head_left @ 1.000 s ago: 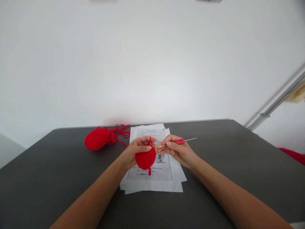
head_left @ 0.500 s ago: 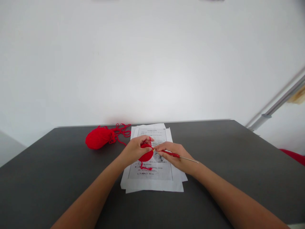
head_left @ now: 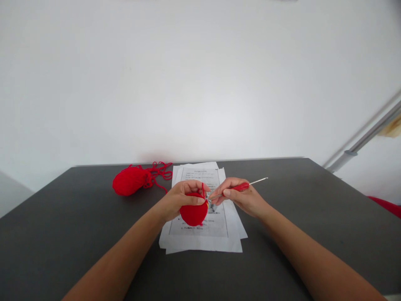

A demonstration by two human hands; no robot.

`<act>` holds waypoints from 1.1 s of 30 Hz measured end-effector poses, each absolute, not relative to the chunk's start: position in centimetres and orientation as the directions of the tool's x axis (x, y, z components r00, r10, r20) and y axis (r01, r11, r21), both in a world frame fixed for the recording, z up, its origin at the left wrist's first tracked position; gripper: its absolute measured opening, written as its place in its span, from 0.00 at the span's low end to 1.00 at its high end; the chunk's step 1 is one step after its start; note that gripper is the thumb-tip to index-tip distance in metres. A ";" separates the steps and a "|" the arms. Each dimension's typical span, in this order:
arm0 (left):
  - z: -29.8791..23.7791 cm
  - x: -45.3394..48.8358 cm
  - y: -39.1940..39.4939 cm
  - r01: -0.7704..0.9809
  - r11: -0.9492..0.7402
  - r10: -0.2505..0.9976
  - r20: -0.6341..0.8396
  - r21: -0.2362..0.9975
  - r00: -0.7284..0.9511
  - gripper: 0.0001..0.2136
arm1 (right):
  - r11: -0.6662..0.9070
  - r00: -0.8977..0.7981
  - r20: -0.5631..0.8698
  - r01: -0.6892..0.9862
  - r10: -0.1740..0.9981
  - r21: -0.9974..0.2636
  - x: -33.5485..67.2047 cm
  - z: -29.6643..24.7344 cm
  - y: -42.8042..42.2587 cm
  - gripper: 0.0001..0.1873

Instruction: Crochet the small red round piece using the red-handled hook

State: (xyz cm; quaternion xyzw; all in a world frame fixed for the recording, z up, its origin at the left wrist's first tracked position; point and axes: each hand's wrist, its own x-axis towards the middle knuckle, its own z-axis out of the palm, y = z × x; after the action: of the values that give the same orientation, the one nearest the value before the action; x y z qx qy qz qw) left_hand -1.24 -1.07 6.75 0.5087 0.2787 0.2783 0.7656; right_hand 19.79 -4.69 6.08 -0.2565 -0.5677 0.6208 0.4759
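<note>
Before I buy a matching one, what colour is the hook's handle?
The handle is red, head view.

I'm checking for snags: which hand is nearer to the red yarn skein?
Left. The left hand is apart from the red yarn skein, to its right; the right hand is farther right.

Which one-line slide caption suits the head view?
Left hand holds red crochet piece, right hand a hook, above printed sheets on dark table; red yarn at left.

— Finish of the round red yarn piece (head_left: 193, 215)?
— Matt, fibrous. The slim red-handled hook (head_left: 239, 187): shiny metal shaft (head_left: 259, 180), smooth plastic-looking handle (head_left: 243, 186).
— And the flat dark-grey desk (head_left: 313, 200)?
— Smooth, matt; the white printed sheets (head_left: 202, 243), matt paper.
</note>
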 end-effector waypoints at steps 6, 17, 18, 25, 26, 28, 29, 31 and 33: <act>6.7 -0.8 -1.7 -0.237 0.454 0.629 -0.121 0.859 0.768 0.13 | -0.080 -0.460 0.158 -0.456 0.874 -0.886 19.4 6.1 -5.0 0.10; 5.6 0.0 -2.0 -0.424 0.510 0.710 -0.088 0.748 0.699 0.15 | -0.172 -0.375 0.085 -0.600 0.923 -0.782 17.8 4.8 -5.0 0.11; 5.6 0.0 -2.0 -0.436 0.496 0.732 -0.092 0.751 0.675 0.15 | -0.150 -0.346 0.086 -0.600 0.934 -0.786 17.7 4.8 -5.0 0.11; 6.0 -1.0 -0.8 -0.254 0.332 0.800 -0.129 0.908 0.585 0.14 | 0.049 -0.219 0.166 -0.456 0.962 -0.888 18.1 5.3 -5.0 0.09; 6.0 -1.2 -0.6 -0.206 0.292 0.804 -0.123 0.934 0.582 0.14 | 0.073 -0.219 0.175 -0.408 0.960 -0.910 18.2 5.4 -5.0 0.09; 5.9 -1.5 -0.3 -0.110 0.195 0.816 -0.099 0.975 0.569 0.13 | 0.123 -0.225 0.191 -0.286 0.955 -0.950 18.3 5.8 -5.2 0.10; 5.9 -1.6 -0.2 -0.067 0.143 0.824 -0.082 0.987 0.560 0.13 | 0.147 -0.227 0.199 -0.227 0.953 -0.963 18.3 5.9 -5.3 0.10; 5.8 -1.7 -0.2 -0.006 0.059 0.840 -0.046 0.998 0.541 0.12 | 0.186 -0.225 0.213 -0.135 0.951 -0.973 18.4 6.2 -5.5 0.11; 5.8 -1.5 -0.3 -0.010 0.028 0.857 -0.019 1.000 0.515 0.12 | 0.210 -0.215 0.224 -0.088 0.951 -0.974 18.4 6.4 -5.6 0.11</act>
State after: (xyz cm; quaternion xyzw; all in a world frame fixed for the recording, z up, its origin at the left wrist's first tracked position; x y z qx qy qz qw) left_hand -1.52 -0.32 5.85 0.6050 0.3501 0.3463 0.6257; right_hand 18.37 -5.61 6.36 -0.3665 -0.5886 0.5108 0.5083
